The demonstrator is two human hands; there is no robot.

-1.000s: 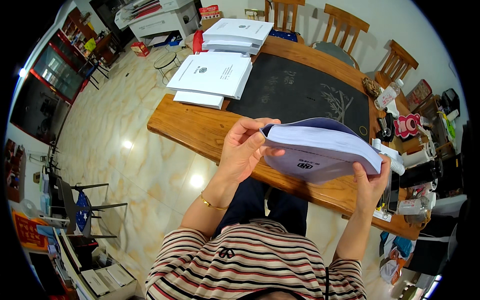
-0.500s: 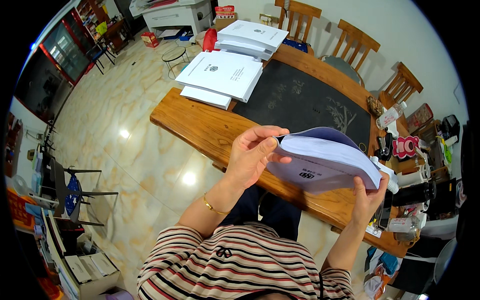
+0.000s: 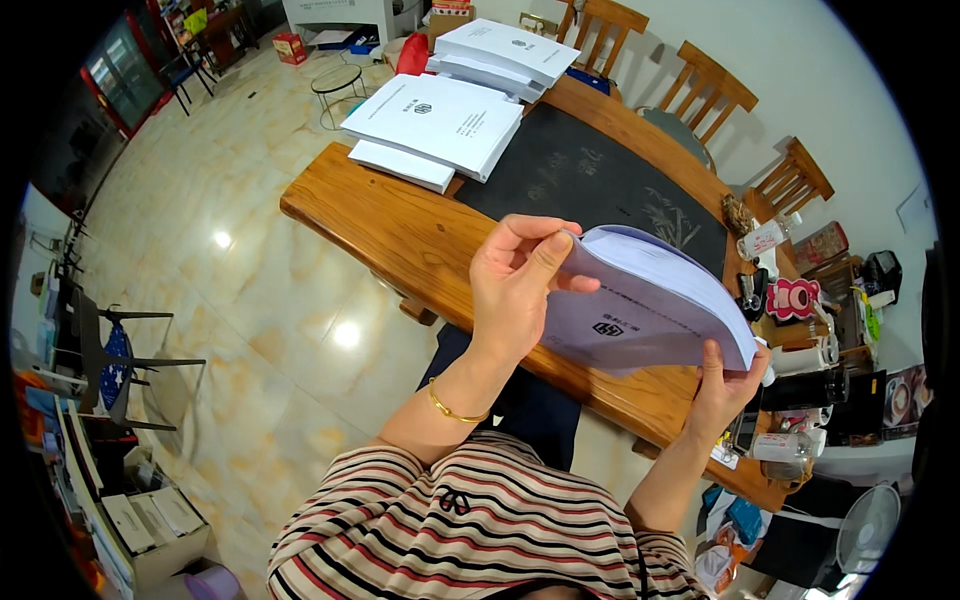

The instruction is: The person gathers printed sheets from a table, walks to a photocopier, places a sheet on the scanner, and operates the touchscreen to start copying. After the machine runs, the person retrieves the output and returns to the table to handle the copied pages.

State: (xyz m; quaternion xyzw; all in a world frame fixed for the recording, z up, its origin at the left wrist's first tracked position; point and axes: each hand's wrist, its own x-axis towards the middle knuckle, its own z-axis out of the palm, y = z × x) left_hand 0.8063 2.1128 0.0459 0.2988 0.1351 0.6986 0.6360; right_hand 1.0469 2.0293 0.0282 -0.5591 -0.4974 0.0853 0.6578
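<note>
A thick white paperback book [image 3: 640, 315] is held up above the near side of the wooden table, its cover facing me and its page edges upward. My left hand [image 3: 520, 280], with a gold bangle at the wrist, pinches the book's upper left corner between thumb and fingers. Around the lower right corner my right hand [image 3: 727, 385] is closed, thumb on the cover and fingers behind. The book bows in a curve between both hands. Stacks of similar white books [image 3: 435, 122] lie at the table's far left end.
A dark engraved panel [image 3: 570, 170] is set into the wooden table [image 3: 370, 215]. Bottles [image 3: 770, 237], a pink ornament [image 3: 792, 298] and other small items crowd its right side. Wooden chairs [image 3: 705, 85] line the far wall. A dark chair [image 3: 120, 365] stands on the tiled floor at left.
My left hand has risen slightly with the book's left corner, and the book's cover has closed up against its pages. The whole view has shifted a little.
</note>
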